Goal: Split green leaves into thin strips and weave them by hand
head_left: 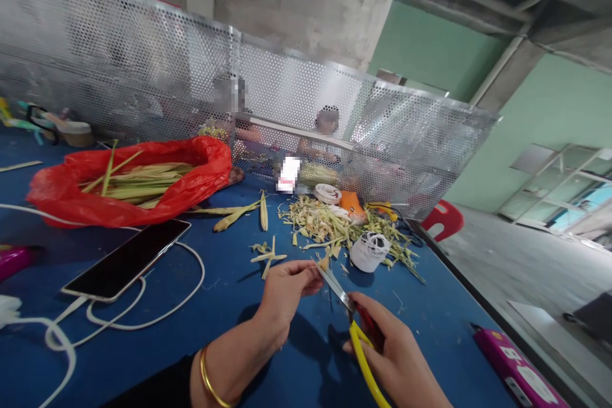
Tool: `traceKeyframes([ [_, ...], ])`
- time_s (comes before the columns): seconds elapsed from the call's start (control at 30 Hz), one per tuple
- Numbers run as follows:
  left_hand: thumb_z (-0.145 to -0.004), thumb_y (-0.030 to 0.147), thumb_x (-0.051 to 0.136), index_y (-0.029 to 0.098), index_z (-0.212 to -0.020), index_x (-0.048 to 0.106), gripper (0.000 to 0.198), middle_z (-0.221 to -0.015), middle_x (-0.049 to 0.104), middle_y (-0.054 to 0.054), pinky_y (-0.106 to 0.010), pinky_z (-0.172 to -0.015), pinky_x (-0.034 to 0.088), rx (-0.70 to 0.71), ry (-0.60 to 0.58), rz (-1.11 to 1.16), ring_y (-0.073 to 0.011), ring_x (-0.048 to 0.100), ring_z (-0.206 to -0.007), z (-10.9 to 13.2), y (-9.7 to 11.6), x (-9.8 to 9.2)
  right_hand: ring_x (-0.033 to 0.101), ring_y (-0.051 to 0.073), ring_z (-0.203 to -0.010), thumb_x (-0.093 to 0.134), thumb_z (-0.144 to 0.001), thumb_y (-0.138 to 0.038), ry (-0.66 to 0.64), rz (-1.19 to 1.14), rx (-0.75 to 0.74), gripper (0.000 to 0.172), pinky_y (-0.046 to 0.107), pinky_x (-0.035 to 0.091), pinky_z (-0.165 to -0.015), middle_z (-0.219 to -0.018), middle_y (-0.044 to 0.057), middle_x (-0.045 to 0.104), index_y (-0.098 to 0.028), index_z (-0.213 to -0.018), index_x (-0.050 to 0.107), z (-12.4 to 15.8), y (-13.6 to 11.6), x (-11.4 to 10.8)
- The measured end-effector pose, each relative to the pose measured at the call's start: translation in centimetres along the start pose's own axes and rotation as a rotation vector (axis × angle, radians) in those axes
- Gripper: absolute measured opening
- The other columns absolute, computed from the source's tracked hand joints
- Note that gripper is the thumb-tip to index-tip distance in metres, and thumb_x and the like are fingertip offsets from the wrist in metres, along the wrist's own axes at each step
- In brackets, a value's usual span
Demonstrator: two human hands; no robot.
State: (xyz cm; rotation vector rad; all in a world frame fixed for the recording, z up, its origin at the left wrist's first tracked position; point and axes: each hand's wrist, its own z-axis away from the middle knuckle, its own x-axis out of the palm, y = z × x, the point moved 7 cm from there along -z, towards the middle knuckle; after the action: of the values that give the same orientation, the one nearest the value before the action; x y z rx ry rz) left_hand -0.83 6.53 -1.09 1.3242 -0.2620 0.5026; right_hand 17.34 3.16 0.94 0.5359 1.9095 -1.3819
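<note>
Above the blue table, my right hand (394,344) grips a pair of scissors (338,290) with yellow handles, the blades pointing away and to the left. The blade tips are beside the fingers of my left hand (287,296), which are pinched together. What those fingers hold is too small or hidden to make out. A small tan leaf scrap (324,262) shows at the blade tips; whether it is held or lies behind them I cannot tell. Just beyond are several pale leaf strips (268,256), some crossed together, and a white tub (369,252) with white thread-like loops on top.
A heap of leaf trimmings (315,220) lies beyond the tub. At left are a red plastic bag (191,188) of long leaves and a phone (127,261) with a white cable (201,277). A purple box (519,366) sits at right. Perforated metal screens (296,89) border the back.
</note>
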Motion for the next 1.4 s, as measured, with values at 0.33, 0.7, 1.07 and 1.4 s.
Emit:
traceKeyframes([
  [0.33,-0.059,0.027,0.077,0.012,-0.07,0.073,0.019,-0.065,0.072,-0.007,-0.024,-0.061,0.052,-0.021,0.018,-0.037,-0.0139,0.065,-0.057,0.2,0.1,-0.1,0.063,0.02,-0.085,0.059,-0.082,-0.042,-0.004,0.065,-0.034,0.045,0.025,0.051,-0.077,-0.1,0.007,0.067,-0.023,-0.122,0.056,0.3,0.0,0.3],
  [0.7,-0.065,0.027,0.073,0.012,-0.075,0.069,0.018,-0.072,0.071,-0.006,-0.023,-0.066,0.051,-0.023,0.047,-0.044,-0.013,0.065,-0.065,0.2,1.3,-0.4,0.065,0.021,-0.079,0.058,-0.078,-0.031,0.08,0.305,0.024,0.038,0.026,0.046,-0.068,-0.092,0.005,0.07,-0.023,-0.116,0.06,-4.1,-0.7,-0.8],
  [1.07,-0.063,0.039,0.073,0.015,-0.073,0.067,0.027,-0.069,0.067,-0.002,-0.023,-0.067,0.048,-0.02,-0.029,-0.122,-0.0133,0.06,-0.068,1.8,4.5,-1.0,0.062,0.025,-0.083,0.062,-0.07,-0.018,-0.054,0.588,0.026,0.02,0.029,0.042,-0.067,-0.089,0.01,0.065,-0.018,-0.09,0.065,-4.5,-1.3,-0.7],
  [1.4,-0.06,0.039,0.073,0.018,-0.065,0.069,0.022,-0.094,0.068,-0.006,-0.024,-0.074,0.048,0.15,-0.042,-0.338,-0.0216,0.061,-0.086,2.1,3.7,-1.4,0.056,0.014,-0.06,0.064,-0.074,-0.029,0.22,-0.634,0.155,0.014,0.023,0.044,-0.058,-0.063,0.0,0.064,-0.016,-0.072,0.066,-4.2,-6.6,3.5],
])
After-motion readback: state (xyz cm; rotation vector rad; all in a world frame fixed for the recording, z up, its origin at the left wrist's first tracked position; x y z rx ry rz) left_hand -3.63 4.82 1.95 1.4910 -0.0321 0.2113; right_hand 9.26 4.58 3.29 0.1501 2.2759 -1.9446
